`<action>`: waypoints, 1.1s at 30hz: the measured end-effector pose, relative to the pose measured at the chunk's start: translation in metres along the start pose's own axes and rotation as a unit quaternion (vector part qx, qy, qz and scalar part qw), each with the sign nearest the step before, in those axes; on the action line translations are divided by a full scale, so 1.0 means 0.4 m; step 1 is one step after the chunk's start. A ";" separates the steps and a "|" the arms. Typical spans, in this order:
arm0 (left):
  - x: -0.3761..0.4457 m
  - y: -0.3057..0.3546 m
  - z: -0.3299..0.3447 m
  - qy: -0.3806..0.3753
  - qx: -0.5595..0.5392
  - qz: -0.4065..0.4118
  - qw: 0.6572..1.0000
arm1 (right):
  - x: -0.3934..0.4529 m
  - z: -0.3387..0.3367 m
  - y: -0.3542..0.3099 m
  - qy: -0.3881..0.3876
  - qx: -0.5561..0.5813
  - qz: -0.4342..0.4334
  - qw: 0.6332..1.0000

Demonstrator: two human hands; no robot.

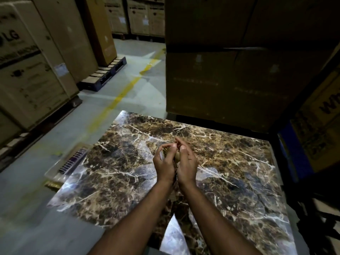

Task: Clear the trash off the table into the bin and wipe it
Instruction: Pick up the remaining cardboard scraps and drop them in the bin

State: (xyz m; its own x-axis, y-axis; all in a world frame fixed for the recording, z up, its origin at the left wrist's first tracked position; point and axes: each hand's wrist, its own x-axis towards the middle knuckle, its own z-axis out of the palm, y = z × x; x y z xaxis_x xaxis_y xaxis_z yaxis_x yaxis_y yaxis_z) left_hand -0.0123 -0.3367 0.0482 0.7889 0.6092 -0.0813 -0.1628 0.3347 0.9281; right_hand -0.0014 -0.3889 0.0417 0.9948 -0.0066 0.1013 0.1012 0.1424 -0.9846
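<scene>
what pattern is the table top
Dark brown marble with tan patches and white veins, on the table; the head view shows it.

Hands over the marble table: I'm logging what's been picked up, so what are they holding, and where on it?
Both the left hand and right hand cup crumpled brownish scraps between them, gripping from either side.

Left hand (163, 161) and right hand (185, 162) cupped together around crumpled trash (177, 157) at frame centre, above marble table (239, 181), cardboard boxes (33, 70) upper left
</scene>
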 end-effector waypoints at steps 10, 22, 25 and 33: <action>0.028 0.118 -0.261 0.155 -0.089 -0.028 0.984 | -0.116 0.263 0.029 -0.122 0.053 0.052 0.990; -0.115 0.255 -0.836 0.390 -0.055 0.132 0.909 | -0.570 0.685 0.105 -0.362 0.038 0.084 0.928; -0.185 0.286 -1.022 0.438 -0.055 0.149 0.885 | -0.737 0.792 0.122 -0.412 0.023 0.096 0.906; -0.369 0.337 -1.404 0.500 -0.170 0.118 0.841 | -1.106 0.983 0.211 -0.484 -0.013 0.182 0.856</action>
State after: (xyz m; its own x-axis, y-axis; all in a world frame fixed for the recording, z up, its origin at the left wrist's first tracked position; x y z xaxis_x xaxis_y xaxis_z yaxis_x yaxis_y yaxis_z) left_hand -0.4834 0.0223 -0.0188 -0.1539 0.9308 -0.3317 -0.5388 0.2023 0.8178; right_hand -0.4361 0.0152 -0.0304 0.4883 0.8588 -0.1552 -0.2009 -0.0624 -0.9776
